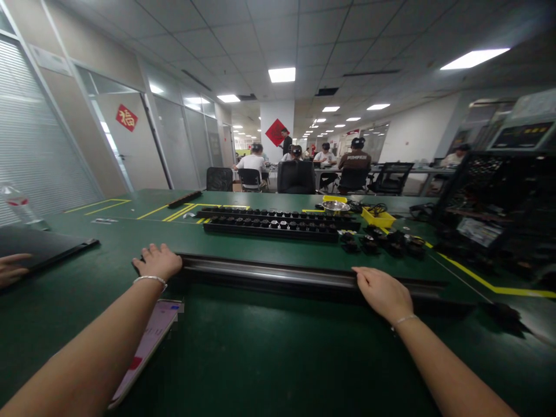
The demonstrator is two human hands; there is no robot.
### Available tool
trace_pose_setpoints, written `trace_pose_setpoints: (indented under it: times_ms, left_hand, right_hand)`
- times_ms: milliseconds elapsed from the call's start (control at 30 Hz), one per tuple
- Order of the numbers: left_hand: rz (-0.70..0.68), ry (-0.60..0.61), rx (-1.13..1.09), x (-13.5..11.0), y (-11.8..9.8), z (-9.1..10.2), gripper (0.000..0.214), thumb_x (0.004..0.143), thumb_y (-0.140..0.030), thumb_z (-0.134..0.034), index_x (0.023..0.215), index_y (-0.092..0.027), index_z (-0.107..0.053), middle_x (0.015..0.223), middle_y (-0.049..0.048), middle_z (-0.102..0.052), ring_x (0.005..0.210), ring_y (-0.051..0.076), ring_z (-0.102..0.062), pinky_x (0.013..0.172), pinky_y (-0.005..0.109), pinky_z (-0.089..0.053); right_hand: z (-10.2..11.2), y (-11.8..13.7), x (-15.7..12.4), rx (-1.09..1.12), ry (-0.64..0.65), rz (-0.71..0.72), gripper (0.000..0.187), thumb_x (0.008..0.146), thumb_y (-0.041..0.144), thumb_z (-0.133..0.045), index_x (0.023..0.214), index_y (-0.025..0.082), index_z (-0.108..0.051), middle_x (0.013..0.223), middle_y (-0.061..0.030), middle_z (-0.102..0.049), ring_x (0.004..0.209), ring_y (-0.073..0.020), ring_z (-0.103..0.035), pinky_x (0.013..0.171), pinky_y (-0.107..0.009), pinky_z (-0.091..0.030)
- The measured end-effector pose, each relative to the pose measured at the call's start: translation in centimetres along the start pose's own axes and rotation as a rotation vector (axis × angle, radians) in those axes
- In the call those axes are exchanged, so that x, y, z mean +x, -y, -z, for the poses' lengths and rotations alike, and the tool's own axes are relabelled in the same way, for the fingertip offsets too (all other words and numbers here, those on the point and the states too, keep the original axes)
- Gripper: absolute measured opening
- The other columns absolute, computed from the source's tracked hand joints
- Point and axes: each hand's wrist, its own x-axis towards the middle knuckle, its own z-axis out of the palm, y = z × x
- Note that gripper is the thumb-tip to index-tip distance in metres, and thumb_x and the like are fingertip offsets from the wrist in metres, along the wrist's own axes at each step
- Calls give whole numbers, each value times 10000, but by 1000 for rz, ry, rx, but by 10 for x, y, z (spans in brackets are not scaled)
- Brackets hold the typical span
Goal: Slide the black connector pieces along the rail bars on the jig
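A long dark metal rail (278, 273) lies across the green table in front of me. My left hand (157, 262) is curled over its left end. My right hand (382, 291) grips the rail further right, fingers wrapped over its top edge. Both wrists wear thin bracelets. A phone (150, 341) with a lit screen lies on the table under my left forearm.
Beyond the rail lie two long black trays (269, 223) of small parts, loose black parts (382, 243), a yellow bin (379, 218) and a metal bowl (335, 205). Another person's hand (11, 267) rests at the left edge by a dark panel (39, 243). Seated people work in the background.
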Motion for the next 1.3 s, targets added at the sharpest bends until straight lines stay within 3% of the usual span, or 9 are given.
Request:
trace_pose_setpoints:
  times_ms: [267,400,567,733,900,1300]
  left_hand:
    - [-74,2,-19,-12,-4,6,450,865,-195,-208,1214,12,-402,1278,270,-436,1205,358,-398,926,494,-327]
    - [-45,31,-18,-10,-5,3,441,837,-241,-305,1185,2,-426,1200,278,-485,1131,386,-461,867,493,-369]
    - [-36,39,-36,-5,-5,-1,441,823,-223,-323,1182,9,-435,1197,273,-473,1134,389,-453,880,471,-367]
    - [57,56,-83,-3,-2,1,481,784,-257,-397,1155,45,-451,1170,287,-500,1109,362,-483,857,414,-391]
    - [147,89,-112,-3,0,4,548,740,-367,-457,1150,-4,-473,1193,264,-514,1111,390,-469,856,477,-367]
    - [182,129,-134,3,3,-1,632,677,-419,-513,1161,-19,-440,1176,291,-495,1146,423,-406,857,501,-340]
  right_hand:
    - [-1,-2,0,-7,2,7,473,859,317,-253,1108,195,-637,1178,-10,-605,1118,-181,-519,967,-352,-395]
    - [-4,-2,0,-8,-11,15,465,853,302,-266,1103,181,-639,1176,-22,-607,1122,-180,-516,985,-343,-376]
    - [-2,1,-1,-4,-8,-15,474,856,304,-256,1106,173,-638,1179,-22,-604,1121,-186,-513,982,-340,-377]
    - [-3,1,-2,18,-15,-26,470,856,305,-261,1100,176,-642,1178,-24,-605,1120,-184,-513,982,-334,-374]
    - [-5,-1,-1,38,-16,-35,462,852,303,-267,1094,189,-643,1177,-14,-606,1127,-179,-507,990,-337,-364]
    - [-5,0,-1,53,-31,-45,459,850,313,-274,1080,190,-651,1163,-23,-614,1106,-188,-521,964,-354,-389]
